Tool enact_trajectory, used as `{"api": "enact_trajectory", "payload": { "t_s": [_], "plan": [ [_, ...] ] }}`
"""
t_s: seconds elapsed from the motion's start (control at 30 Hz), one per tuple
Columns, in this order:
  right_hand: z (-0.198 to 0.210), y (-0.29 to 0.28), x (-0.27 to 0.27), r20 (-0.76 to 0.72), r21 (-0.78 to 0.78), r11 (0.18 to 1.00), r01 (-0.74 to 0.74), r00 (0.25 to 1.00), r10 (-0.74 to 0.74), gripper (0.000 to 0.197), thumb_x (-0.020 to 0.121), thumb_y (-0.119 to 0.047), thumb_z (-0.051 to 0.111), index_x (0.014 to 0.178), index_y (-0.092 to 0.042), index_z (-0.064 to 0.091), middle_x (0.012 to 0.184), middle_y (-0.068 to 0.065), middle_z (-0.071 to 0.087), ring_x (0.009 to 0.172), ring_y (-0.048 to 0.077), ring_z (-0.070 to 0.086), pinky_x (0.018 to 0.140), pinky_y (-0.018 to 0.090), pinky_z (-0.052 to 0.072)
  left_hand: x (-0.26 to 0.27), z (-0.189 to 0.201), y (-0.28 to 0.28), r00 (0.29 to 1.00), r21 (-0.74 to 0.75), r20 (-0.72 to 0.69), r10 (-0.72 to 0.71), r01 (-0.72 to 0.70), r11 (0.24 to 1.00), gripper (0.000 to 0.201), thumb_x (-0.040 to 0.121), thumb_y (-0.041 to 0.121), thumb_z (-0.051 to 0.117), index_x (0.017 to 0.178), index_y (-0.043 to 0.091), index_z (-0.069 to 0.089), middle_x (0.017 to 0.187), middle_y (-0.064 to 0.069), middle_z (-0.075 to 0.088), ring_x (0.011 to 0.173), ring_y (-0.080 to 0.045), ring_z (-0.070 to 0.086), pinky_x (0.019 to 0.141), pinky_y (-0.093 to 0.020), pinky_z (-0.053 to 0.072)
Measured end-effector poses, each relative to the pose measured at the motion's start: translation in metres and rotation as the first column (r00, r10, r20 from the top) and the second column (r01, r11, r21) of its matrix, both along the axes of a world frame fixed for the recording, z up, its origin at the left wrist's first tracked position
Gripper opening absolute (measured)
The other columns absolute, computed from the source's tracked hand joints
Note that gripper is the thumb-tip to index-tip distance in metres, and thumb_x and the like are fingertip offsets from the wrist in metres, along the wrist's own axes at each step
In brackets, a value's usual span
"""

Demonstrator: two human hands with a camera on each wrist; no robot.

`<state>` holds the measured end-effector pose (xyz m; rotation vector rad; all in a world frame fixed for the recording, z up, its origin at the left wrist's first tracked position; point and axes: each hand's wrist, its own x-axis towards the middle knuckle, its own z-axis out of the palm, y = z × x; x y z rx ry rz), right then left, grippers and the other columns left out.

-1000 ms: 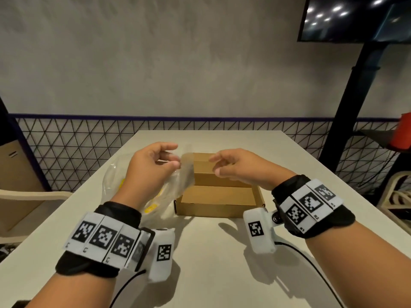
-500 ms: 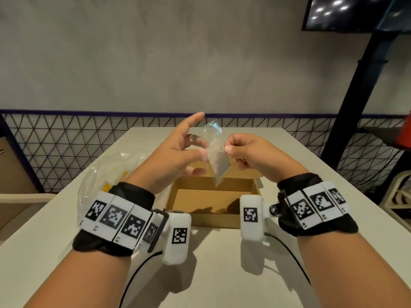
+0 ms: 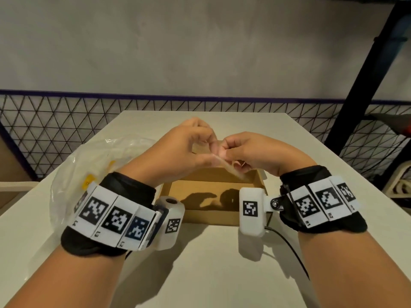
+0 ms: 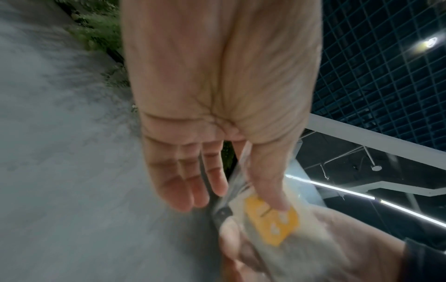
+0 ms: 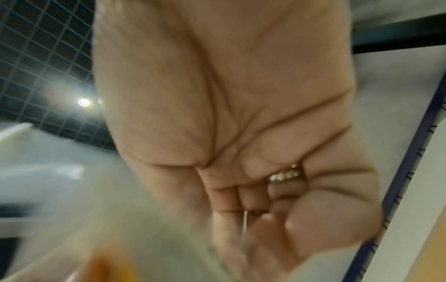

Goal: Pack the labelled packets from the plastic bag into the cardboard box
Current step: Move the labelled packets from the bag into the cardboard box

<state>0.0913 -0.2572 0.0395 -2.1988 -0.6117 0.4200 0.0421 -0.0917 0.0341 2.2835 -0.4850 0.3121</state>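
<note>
One open, shallow brown cardboard box, nothing visible inside, sits mid-surface on the pale surface, toward the near edge. One crumpled clear plastic bag lies just left of it, at least two yellow labels showing through; exact count unclear. One small clear packet with a yellow label is held above the box's far wall, presumably for straightening before placement. Left hand: thumb and forefinger pinch the packet, other fingers loose. Right hand: fingers curled, pinching the packet's other end.
</note>
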Motion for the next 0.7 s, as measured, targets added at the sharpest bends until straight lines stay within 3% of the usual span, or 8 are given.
{"api": "enact_trajectory", "payload": {
  "t_s": [0.07, 0.13, 0.2, 0.3, 0.4, 0.53, 0.63, 0.7],
  "plan": [
    [0.003, 0.001, -0.005, 0.046, 0.025, 1.0, -0.005, 0.999, 0.004, 0.018, 0.094, -0.026, 0.048, 0.093, -0.015, 0.061, 0.084, 0.005, 0.062, 0.074, 0.016, 0.056, 0.069, 0.027, 0.047, 0.003, -0.002, 0.003, 0.998, -0.048, 0.021, 0.059, -0.058, 0.997, 0.016, 0.076, 0.022, 0.071, 0.074, 0.032, 0.058, 0.102, 0.018, 0.048, 0.099, 0.0, 0.047, 0.08, -0.017, 0.044],
    [0.008, -0.001, -0.009, 0.068, 0.068, 0.997, -0.03, 0.997, 0.026, 0.035, 0.092, -0.042, 0.041, 0.097, -0.014, 0.062, 0.089, 0.004, 0.063, 0.078, 0.013, 0.057, 0.07, 0.025, 0.046, 0.005, -0.003, 0.007, 0.991, -0.071, 0.049, 0.124, -0.121, 0.99, 0.014, 0.078, 0.022, 0.07, 0.075, 0.029, 0.058, 0.097, 0.019, 0.051, 0.094, 0.002, 0.05, 0.073, -0.013, 0.043],
    [0.011, -0.001, -0.014, 0.12, 0.082, 0.995, -0.058, 0.992, 0.048, 0.036, 0.087, -0.045, 0.046, 0.094, -0.015, 0.065, 0.087, 0.002, 0.064, 0.076, 0.009, 0.055, 0.068, 0.022, 0.044, 0.005, -0.002, 0.011, 0.984, -0.09, 0.04, 0.172, -0.168, 0.982, 0.012, 0.08, 0.024, 0.069, 0.073, 0.026, 0.058, 0.091, 0.017, 0.057, 0.088, 0.002, 0.053, 0.066, -0.011, 0.037],
    [0.01, 0.002, -0.013, 0.296, 0.019, 1.0, -0.004, 0.955, -0.002, 0.008, 0.086, -0.024, 0.063, 0.079, -0.021, 0.065, 0.076, -0.002, 0.061, 0.069, 0.007, 0.051, 0.064, 0.022, 0.042, 0.003, -0.002, 0.015, 0.979, -0.1, -0.011, 0.206, -0.206, 0.973, 0.014, 0.081, 0.029, 0.067, 0.071, 0.026, 0.058, 0.08, 0.012, 0.061, 0.08, 0.002, 0.054, 0.062, -0.014, 0.034],
    [0.006, 0.003, -0.006, 0.371, -0.067, 0.991, 0.112, 0.925, -0.079, 0.007, 0.085, -0.019, 0.064, 0.082, -0.018, 0.07, 0.081, 0.0, 0.065, 0.076, 0.01, 0.055, 0.066, 0.022, 0.044, 0.001, -0.009, 0.016, 0.968, -0.046, -0.062, 0.245, -0.248, 0.968, 0.015, 0.083, 0.032, 0.065, 0.074, 0.021, 0.061, 0.073, 0.006, 0.059, 0.071, -0.004, 0.053, 0.059, -0.019, 0.039],
    [-0.001, -0.009, 0.006, 0.377, -0.167, 0.959, 0.228, 0.914, -0.151, 0.012, 0.087, -0.012, 0.061, 0.093, -0.014, 0.071, 0.088, 0.0, 0.064, 0.074, 0.007, 0.052, 0.061, 0.014, 0.038, -0.005, -0.016, 0.027, 0.932, 0.044, -0.116, 0.344, -0.341, 0.939, 0.007, 0.085, 0.031, 0.063, 0.086, 0.024, 0.062, 0.089, 0.006, 0.062, 0.08, -0.008, 0.056, 0.062, -0.018, 0.042],
    [-0.003, -0.017, 0.011, 0.386, -0.233, 0.939, 0.253, 0.911, -0.149, 0.017, 0.085, -0.003, 0.058, 0.092, -0.017, 0.066, 0.082, -0.007, 0.058, 0.076, 0.01, 0.051, 0.059, 0.015, 0.037, -0.012, -0.014, 0.038, 0.893, 0.097, -0.139, 0.427, -0.417, 0.904, 0.011, 0.085, 0.031, 0.064, 0.094, 0.025, 0.061, 0.091, 0.007, 0.061, 0.078, -0.008, 0.056, 0.061, -0.019, 0.042],
    [-0.005, -0.021, 0.01, 0.38, -0.229, 0.938, 0.259, 0.911, -0.159, 0.022, 0.084, 0.003, 0.054, 0.086, -0.019, 0.058, 0.081, -0.008, 0.053, 0.083, 0.016, 0.053, 0.063, 0.018, 0.04, -0.018, -0.012, 0.043, 0.86, 0.165, -0.15, 0.487, -0.464, 0.87, 0.01, 0.085, 0.031, 0.064, 0.09, 0.022, 0.061, 0.088, 0.004, 0.061, 0.075, -0.009, 0.054, 0.058, -0.019, 0.039]
  ]
}}
